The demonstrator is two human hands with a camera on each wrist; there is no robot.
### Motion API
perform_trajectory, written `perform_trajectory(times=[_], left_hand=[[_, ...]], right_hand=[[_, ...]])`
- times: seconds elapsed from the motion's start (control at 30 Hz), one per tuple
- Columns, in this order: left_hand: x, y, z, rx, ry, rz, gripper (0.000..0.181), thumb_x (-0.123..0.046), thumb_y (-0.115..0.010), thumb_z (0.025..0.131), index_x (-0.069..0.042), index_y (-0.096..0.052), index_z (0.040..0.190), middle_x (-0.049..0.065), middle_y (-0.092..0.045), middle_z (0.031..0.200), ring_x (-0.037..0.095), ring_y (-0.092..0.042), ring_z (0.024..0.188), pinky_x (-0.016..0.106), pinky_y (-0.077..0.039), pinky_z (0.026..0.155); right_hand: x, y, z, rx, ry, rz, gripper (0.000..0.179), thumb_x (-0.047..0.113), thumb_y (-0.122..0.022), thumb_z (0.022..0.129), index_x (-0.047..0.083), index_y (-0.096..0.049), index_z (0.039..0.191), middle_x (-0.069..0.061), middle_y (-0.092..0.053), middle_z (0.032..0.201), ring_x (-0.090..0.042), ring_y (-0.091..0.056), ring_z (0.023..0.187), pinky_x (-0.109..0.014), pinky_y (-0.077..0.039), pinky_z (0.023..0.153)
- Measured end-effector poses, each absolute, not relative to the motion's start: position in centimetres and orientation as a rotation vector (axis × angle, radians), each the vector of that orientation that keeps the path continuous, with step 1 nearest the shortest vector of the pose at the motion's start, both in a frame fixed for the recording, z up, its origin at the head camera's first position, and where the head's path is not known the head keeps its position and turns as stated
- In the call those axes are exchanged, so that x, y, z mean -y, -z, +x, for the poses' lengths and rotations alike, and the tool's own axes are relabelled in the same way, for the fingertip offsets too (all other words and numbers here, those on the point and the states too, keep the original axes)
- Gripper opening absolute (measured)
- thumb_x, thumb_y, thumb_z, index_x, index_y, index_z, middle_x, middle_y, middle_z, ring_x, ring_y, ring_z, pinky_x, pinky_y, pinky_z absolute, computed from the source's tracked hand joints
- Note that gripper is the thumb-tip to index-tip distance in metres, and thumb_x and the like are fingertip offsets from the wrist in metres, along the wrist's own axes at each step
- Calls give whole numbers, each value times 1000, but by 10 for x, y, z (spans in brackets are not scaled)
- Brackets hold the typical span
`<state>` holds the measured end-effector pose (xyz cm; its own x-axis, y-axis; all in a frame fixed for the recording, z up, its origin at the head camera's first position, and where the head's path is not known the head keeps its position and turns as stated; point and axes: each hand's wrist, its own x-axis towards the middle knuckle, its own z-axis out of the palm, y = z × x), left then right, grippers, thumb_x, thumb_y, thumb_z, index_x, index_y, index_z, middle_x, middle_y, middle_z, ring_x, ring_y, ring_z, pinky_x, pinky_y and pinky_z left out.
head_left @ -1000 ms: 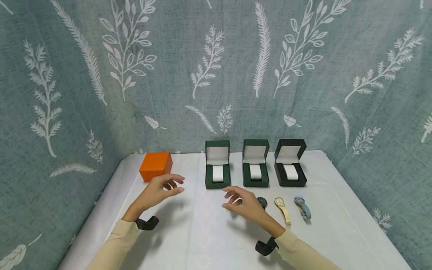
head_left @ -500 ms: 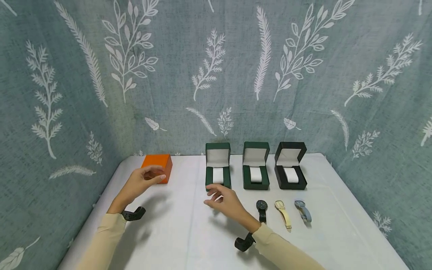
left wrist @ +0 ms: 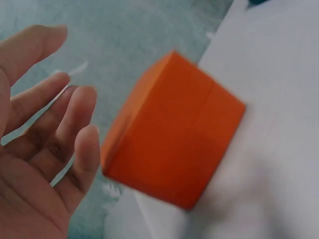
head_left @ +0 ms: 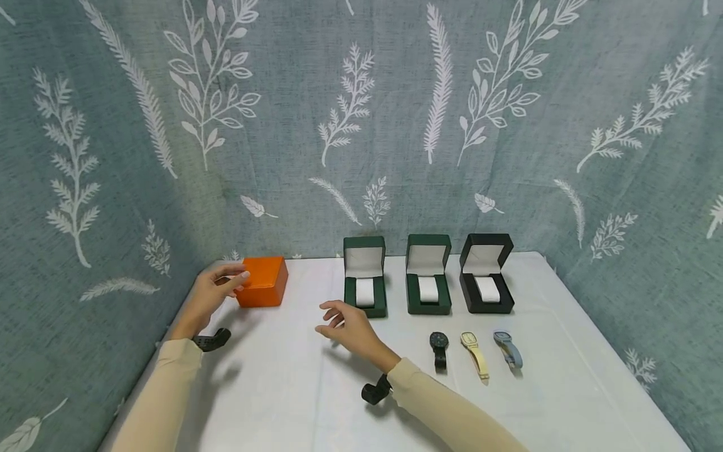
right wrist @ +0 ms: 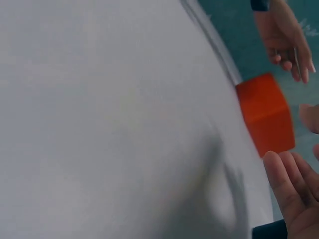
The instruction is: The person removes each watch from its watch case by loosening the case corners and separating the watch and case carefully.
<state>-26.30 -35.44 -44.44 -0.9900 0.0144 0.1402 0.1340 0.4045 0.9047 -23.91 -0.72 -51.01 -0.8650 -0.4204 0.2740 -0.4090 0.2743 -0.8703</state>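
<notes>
My left hand [head_left: 204, 300]: fingers and thumb apart; orange box [head_left: 263, 285] sat just to its right. My right hand [head_left: 353, 329] hung above white table [head_left: 282, 376], thumb and fingers apart; green watch box [head_left: 350, 292] stood just beyond, black watch [head_left: 439, 344] lay to right.

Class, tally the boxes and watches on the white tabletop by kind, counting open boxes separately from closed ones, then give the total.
Closed orange box: 1
Open green boxes: 2
Open black box: 1
Watches: 3
Total: 7
</notes>
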Motion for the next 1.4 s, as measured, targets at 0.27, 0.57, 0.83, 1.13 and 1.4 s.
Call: perform_trajectory(times=[0.27,0.57,0.83,1.13,1.4], left_hand=[[375,461,-276,2587,1526,55,67,-51,-54,105,0,-50,148,25,-53,136,12,-62,93,29,-57,76],[390,460,-286,2783,1445,15,76,-54,-47,106,3,-37,155,28,-46,147,37,-57,117,42,-56,89],[392,459,-299,2850,1573,-31,79,-54,-41,108,7,-31,157,31,-42,150,43,-51,128,52,-51,100],[410,462,-298,2835,1722,-192,57,8,-44,105,6,-24,159,37,-35,151,43,-57,121,49,-54,96],[414,452,-302,2948,1930,-383,106,4,-73,92,-6,2,165,36,-10,163,56,-43,133,53,-53,98]], right_hand=[[31,519,-259,-2532,1665,-792,45,23,-81,92,7,-67,132,-12,-72,110,-4,-63,84,-22,-54,73],[65,514,-276,-2518,1600,-757,47,23,-80,92,4,-65,133,-10,-71,110,-3,-64,83,-19,-54,68],[87,518,-284,-2583,1577,-664,44,21,-80,92,0,-68,128,-10,-72,108,-11,-66,90,-23,-54,80],[103,524,-292,-2541,1606,-612,46,22,-82,90,0,-67,129,-10,-72,111,-14,-70,96,-23,-56,81],[112,515,-292,-2578,1559,-607,54,24,-81,91,0,-64,136,-12,-73,118,-23,-70,109,-31,-55,93]])
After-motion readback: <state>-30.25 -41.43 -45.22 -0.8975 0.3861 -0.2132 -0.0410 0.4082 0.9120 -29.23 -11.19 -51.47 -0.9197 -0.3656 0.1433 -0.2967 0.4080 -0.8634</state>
